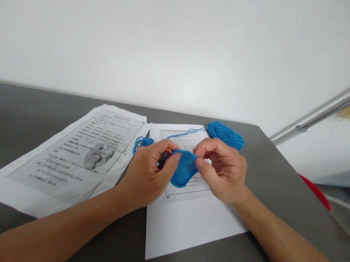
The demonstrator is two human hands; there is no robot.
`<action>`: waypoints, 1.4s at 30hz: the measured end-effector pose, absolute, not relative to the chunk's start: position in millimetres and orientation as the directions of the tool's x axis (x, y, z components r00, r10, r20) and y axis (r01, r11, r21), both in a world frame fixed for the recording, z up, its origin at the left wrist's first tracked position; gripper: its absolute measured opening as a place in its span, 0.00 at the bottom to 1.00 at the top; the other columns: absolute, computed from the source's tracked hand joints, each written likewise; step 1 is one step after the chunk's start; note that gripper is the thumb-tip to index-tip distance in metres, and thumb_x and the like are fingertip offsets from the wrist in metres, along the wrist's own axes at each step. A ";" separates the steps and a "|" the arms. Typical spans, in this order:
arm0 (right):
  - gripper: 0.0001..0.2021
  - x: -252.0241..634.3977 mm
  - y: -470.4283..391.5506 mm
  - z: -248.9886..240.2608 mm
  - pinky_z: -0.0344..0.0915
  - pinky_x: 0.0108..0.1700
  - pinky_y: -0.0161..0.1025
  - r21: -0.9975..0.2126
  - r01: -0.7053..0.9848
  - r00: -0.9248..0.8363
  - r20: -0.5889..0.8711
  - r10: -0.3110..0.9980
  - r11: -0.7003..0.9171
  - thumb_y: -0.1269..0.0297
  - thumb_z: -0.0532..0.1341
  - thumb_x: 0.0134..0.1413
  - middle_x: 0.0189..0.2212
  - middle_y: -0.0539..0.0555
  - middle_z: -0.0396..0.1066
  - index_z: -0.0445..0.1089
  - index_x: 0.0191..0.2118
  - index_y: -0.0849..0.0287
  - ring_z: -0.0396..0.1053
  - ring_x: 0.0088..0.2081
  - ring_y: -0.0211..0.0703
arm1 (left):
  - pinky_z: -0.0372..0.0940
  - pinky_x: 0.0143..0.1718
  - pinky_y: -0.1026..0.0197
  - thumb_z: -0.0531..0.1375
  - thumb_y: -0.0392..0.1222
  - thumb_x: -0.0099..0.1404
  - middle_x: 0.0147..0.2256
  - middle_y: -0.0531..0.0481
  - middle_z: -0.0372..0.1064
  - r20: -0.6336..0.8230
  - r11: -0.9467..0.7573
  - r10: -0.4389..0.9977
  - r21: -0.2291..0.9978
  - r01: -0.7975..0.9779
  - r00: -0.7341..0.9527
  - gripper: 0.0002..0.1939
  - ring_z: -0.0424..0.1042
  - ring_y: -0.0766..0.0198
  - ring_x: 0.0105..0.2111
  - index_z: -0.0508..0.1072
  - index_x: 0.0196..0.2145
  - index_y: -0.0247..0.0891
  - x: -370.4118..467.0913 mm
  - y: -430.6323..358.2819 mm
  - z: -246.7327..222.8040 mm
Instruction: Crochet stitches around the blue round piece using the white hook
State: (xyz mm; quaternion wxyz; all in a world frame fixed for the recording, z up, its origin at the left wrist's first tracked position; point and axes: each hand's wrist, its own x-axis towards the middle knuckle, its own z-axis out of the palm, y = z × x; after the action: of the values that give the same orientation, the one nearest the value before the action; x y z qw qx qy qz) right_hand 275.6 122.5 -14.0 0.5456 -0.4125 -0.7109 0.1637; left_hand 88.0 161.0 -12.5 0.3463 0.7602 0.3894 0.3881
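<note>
The blue crocheted piece (185,171) is pinched between left hand (148,171) and right hand (226,170), above the printed sheet (171,230) on the tabletop (282,182), apparently for handling its edge, which calls for a steady, light grip.

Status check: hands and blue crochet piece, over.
Left hand pinching blue crochet piece. Right hand pinching its right edge. Loose yarn close beside left hand.
</note>
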 end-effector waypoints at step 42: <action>0.07 278.0 124.5 -17.3 0.62 0.28 0.36 -0.650 0.392 -0.116 0.667 0.736 0.651 0.77 0.61 0.57 0.24 0.47 0.65 0.67 0.34 0.56 0.66 0.25 0.36 | 0.55 0.21 0.67 0.58 0.38 0.67 0.17 0.59 0.62 0.454 -0.589 0.798 0.724 0.358 0.395 0.10 0.60 0.72 0.16 0.77 0.30 0.36 89.5 159.9 -11.8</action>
State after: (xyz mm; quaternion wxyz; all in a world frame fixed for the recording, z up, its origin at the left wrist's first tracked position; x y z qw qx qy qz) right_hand 278.0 124.5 -17.3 0.5411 -0.3865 -0.7297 0.1590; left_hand 89.5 159.9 -11.8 0.2680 0.7911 0.3653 0.4109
